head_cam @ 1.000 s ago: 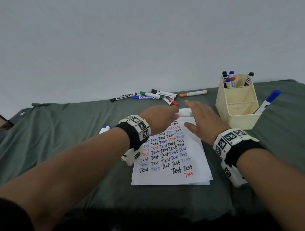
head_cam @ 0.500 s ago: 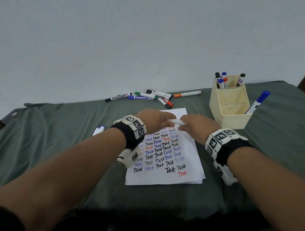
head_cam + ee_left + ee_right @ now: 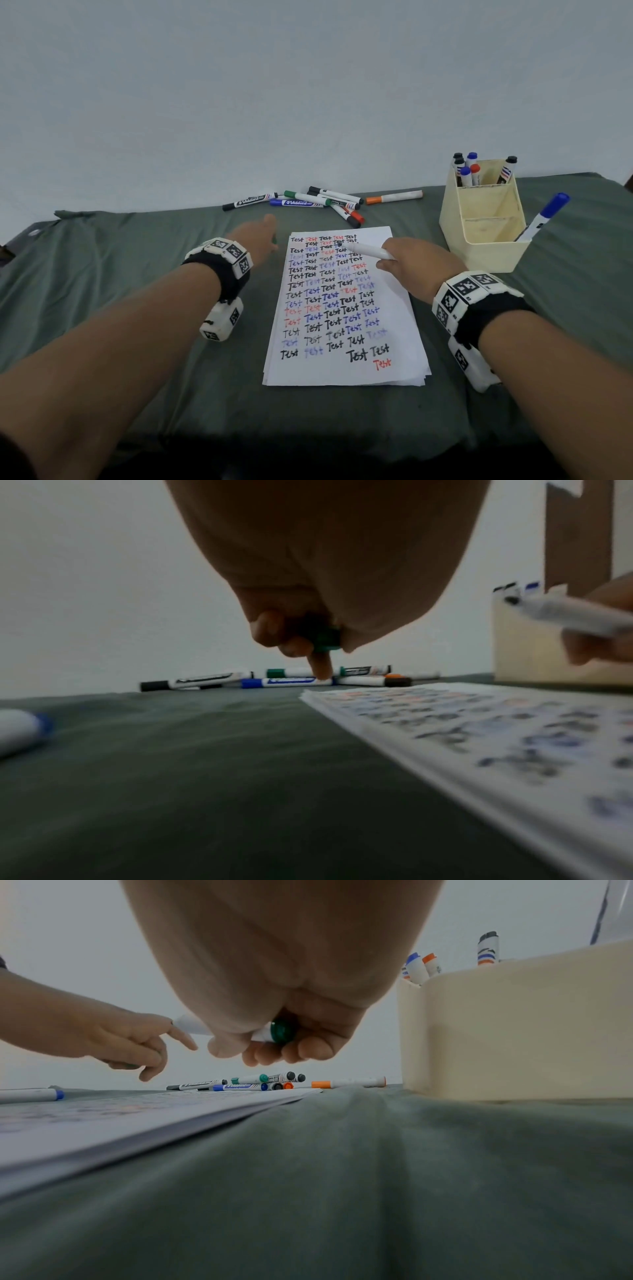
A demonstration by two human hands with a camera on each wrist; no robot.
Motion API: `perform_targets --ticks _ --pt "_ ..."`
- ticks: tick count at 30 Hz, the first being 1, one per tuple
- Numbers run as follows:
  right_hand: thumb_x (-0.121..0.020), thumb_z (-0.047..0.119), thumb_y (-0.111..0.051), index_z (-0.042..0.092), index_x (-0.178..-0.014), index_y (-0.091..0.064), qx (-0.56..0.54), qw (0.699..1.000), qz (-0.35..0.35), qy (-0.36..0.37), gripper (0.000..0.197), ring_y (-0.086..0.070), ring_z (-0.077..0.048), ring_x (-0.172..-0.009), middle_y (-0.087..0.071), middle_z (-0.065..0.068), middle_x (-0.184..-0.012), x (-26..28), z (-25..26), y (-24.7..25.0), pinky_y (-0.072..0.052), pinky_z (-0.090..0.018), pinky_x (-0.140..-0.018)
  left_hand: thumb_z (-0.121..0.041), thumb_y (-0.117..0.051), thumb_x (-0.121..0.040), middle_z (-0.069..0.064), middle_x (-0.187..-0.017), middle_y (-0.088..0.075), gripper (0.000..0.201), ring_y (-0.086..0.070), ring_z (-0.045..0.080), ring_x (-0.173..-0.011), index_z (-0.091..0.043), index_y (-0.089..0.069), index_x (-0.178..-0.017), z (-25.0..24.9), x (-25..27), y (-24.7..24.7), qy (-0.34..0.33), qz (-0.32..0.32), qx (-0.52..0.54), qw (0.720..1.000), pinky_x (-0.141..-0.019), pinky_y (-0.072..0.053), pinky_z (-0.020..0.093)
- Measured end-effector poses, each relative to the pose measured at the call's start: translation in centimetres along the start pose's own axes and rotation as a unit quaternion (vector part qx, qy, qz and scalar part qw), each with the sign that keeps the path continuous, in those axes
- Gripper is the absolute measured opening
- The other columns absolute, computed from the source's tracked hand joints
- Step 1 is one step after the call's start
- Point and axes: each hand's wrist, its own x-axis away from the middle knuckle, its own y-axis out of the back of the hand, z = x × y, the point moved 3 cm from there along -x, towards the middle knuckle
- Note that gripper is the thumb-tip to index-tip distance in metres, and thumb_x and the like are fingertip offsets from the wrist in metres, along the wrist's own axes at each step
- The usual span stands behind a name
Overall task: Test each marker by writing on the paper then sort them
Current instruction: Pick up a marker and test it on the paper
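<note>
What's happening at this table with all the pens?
A person is testing markers. Their right hand holds an uncapped white marker with a green end over the top of a white paper sheet covered in "Test" scribbles. Their left hand pinches the small green cap beside the sheet. More markers lie loose on the grey-green cloth behind, and some stand in a cream plastic organiser.

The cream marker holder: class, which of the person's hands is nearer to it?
Right. The right hand, holding an uncapped marker, lies just left of the cream marker holder; the left hand lies beyond the paper, gripping a green cap.
</note>
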Motion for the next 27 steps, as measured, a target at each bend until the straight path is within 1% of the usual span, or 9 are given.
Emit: perform_targets --ticks 2,4,10,15,18,21,23,25,27 --pt "-0.104 0.043 -0.049 0.022 -0.094 -0.049 0.001 1.0 -0.004 -0.001 0.024 -0.046 -0.009 -0.067 -0.048 0.008 -0.08 0.0 -0.1 -0.1 -0.03 -0.029 -0.055 -0.024 -0.067 -0.093 0.007 -0.108 -0.067 0.017 -0.061 0.025 -0.1 -0.016 -0.058 -0.104 1.2 -0.3 -0.1 0.005 0.013 -0.024 1.0 -0.084 -0.049 0.036" --pt "-0.104 0.043 -0.049 0.022 -0.094 -0.049 -0.002 1.0 -0.005 0.0 0.024 -0.047 -0.009 -0.066 -0.049 0.008 -0.08 -0.1 -0.2 -0.2 -0.03 -0.029 -0.055 -0.021 -0.068 -0.092 0.007 -0.118 -0.066 0.02 -0.06 0.025 -0.11 -0.014 -0.065 -0.111 1.9 -0.5 -0.4 0.0 0.025 -0.04 0.999 -0.093 -0.048 0.034" --pt "-0.104 0.044 -0.049 0.022 -0.096 -0.051 -0.001 1.0 -0.004 -0.002 0.024 -0.049 -0.01 -0.067 -0.05 0.007 -0.081 -0.1 -0.3 -0.3 -0.031 -0.029 -0.054 -0.023 -0.064 -0.094 0.002 -0.12 -0.068 0.027 -0.06 0.022 -0.114 -0.021 -0.066 -0.121 1.7 -0.5 -0.7 -0.008 0.036 -0.069 0.997 -0.097 -0.048 0.034" --pt "-0.104 0.045 -0.048 0.022 -0.1 -0.052 0.001 1.0 0.0 -0.013 0.024 -0.05 -0.01 -0.068 -0.054 0.005 -0.082 0.0 -0.1 -0.2 -0.031 -0.028 -0.054 -0.058 -0.052 -0.091 -0.003 -0.124 -0.063 0.047 -0.053 0.025 -0.117 -0.033 -0.057 -0.13 0.1 0.0 -0.1 -0.022 -0.051 -0.139 0.989 -0.095 -0.047 0.041" --pt "-0.105 0.045 -0.047 0.023 -0.117 -0.053 -0.018 0.999 0.001 -0.029 0.025 -0.056 -0.012 -0.071 -0.061 0.003 -0.089 0.1 -0.2 -0.1 -0.038 -0.03 -0.057 -0.074 -0.039 -0.084 -0.005 -0.135 -0.054 0.06 -0.044 0.025 -0.124 -0.037 -0.056 -0.128 -2.9 0.6 -0.1 -0.097 -0.086 -0.116 0.985 -0.1 -0.039 0.047" --pt "-0.107 0.041 -0.043 0.034 -0.147 -0.034 -0.034 0.999 -0.004 -0.028 0.042 -0.058 -0.019 -0.077 -0.069 -0.006 -0.108 0.4 -0.3 0.0 -0.045 -0.033 -0.066 -0.088 -0.031 -0.075 -0.004 -0.157 -0.032 0.083 -0.026 0.027 -0.145 -0.042 -0.038 -0.144 -5.8 1.5 -1.3 -0.163 -0.007 -0.063 0.985 -0.115 -0.023 0.054" --pt "-0.108 0.036 -0.04 0.044 -0.155 -0.019 -0.039 0.999 -0.008 -0.008 0.052 -0.059 -0.023 -0.083 -0.069 -0.009 -0.113 0.5 -0.3 0.2 -0.048 -0.034 -0.072 -0.097 -0.025 -0.067 -0.003 -0.165 -0.015 0.097 -0.012 0.029 -0.151 -0.047 -0.022 -0.15 -6.8 1.9 -2.3 -0.159 0.062 -0.057 0.984 -0.118 -0.016 0.055" --pt "-0.109 0.03 -0.039 0.047 -0.155 -0.023 -0.052 0.999 -0.011 0.013 0.052 -0.061 -0.024 -0.098 -0.065 -0.008 -0.123 0.5 -0.3 0.2 -0.05 -0.036 -0.084 -0.103 -0.023 -0.058 -0.003 -0.167 -0.003 0.108 -0.002 0.032 -0.153 -0.051 -0.009 -0.152 -7.1 2.0 -3.0 -0.14 0.119 -0.059 0.981 -0.119 -0.012 0.056" --pt "-0.109 0.024 -0.039 0.043 -0.151 -0.037 -0.052 0.998 -0.014 0.022 0.046 -0.059 -0.024 -0.112 -0.06 -0.006 -0.134 0.4 -0.4 0.1 -0.048 -0.035 -0.094 -0.103 -0.026 -0.058 -0.002 -0.167 0.003 0.109 0.002 0.033 -0.153 -0.052 -0.001 -0.152 -7.1 2.0 -3.3 -0.132 0.145 -0.059 0.979 -0.121 -0.011 0.056"
